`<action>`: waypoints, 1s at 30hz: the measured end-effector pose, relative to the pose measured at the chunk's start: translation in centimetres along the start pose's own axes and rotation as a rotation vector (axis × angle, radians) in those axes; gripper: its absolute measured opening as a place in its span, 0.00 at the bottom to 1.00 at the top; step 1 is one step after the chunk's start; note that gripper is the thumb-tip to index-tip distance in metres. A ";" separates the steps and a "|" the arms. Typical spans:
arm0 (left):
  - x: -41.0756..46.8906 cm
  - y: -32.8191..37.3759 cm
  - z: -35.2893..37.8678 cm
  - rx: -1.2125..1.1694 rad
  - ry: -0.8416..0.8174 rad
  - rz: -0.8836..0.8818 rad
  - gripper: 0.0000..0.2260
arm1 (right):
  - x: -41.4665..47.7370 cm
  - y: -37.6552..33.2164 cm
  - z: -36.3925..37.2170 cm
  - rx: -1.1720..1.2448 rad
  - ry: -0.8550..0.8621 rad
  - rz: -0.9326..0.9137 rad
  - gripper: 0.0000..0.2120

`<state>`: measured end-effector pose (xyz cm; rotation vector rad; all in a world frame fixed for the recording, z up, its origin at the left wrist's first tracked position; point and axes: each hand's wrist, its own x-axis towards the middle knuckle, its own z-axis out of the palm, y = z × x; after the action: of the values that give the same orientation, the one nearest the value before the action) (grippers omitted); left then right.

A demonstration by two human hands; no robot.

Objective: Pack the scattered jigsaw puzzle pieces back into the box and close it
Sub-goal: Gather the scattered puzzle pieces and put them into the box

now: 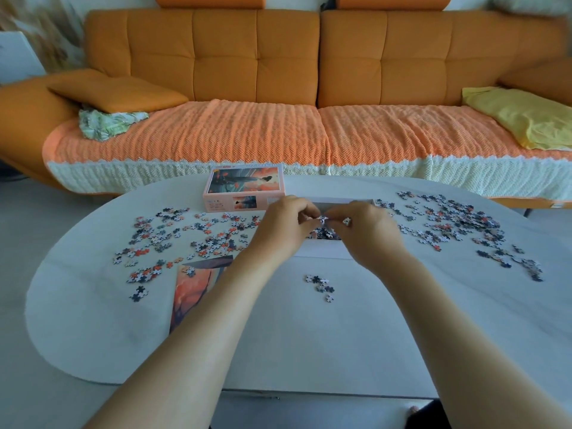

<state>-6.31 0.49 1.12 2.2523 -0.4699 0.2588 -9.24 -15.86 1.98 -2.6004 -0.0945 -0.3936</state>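
Observation:
A white open box tray (325,250) sits at the table's middle, with some puzzle pieces inside it. Both hands hover over it. My left hand (286,224) pinches puzzle pieces at its fingertips, and my right hand (365,226) pinches puzzle pieces too, its fingers meeting the left hand's. The pink box lid (244,188) with a picture on it stands behind the tray, to the left. Loose pieces lie scattered left of the tray (185,233) and right of it (458,221). A small cluster of pieces (322,284) lies in front of the tray.
The white oval table (309,335) carries everything. A reference poster (192,289) lies on its left front, partly under my left forearm. An orange sofa (278,88) with cushions runs behind the table.

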 end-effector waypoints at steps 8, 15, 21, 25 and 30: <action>-0.9 -1.0 -0.2 0.269 -0.014 0.234 0.06 | -0.4 0.7 -0.6 0.129 -0.017 -0.161 0.09; -4.5 -0.7 -0.9 0.276 -0.314 0.163 0.08 | -2.9 -0.2 -1.8 -0.012 -0.536 -0.117 0.14; -6.0 -0.6 -0.6 0.296 -0.453 0.093 0.13 | -3.9 -0.3 -0.6 0.007 -0.535 0.004 0.12; -6.2 -0.3 -0.4 0.249 -0.419 0.052 0.09 | -4.1 -0.3 0.0 0.081 -0.483 0.061 0.07; -6.3 -0.4 -0.3 0.200 -0.390 0.022 0.05 | -4.4 -0.3 0.2 0.044 -0.483 0.013 0.04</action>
<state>-11.86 2.52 -1.07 2.5030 -0.6980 -0.1342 -13.42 -15.43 0.63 -2.5956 -0.2466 0.2456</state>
